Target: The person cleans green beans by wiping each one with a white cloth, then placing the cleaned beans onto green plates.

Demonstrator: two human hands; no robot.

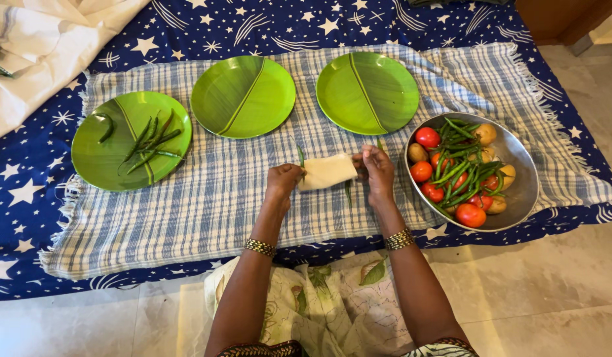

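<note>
A: What is held at the centre of the frame?

B: A pale folded cloth is gripped between both hands. The left hand is closed on its left end, and the right hand is closed on its right end, so the cloth is stretched across the short gap between them. Green chillies are seen poking out by the cloth: one above its left end, one below its right end.

A: What is seen beneath the hands?

B: A blue-and-white checked cloth is spread over a dark blue sheet printed with white stars. Gold bangles are worn on both wrists.

A: And to the right of the frame?

B: A steel bowl is placed just beside the right hand. It is filled with red tomatoes, potatoes and more green chillies.

A: What is laid out along the upper part?

B: Three green leaf-patterned plates are set in a row. On the left plate, at the left of the frame, several green chillies are laid. On the middle plate and the right plate only the leaf pattern is seen.

A: Anything in the upper left corner?

B: A white fabric is bunched there.
</note>
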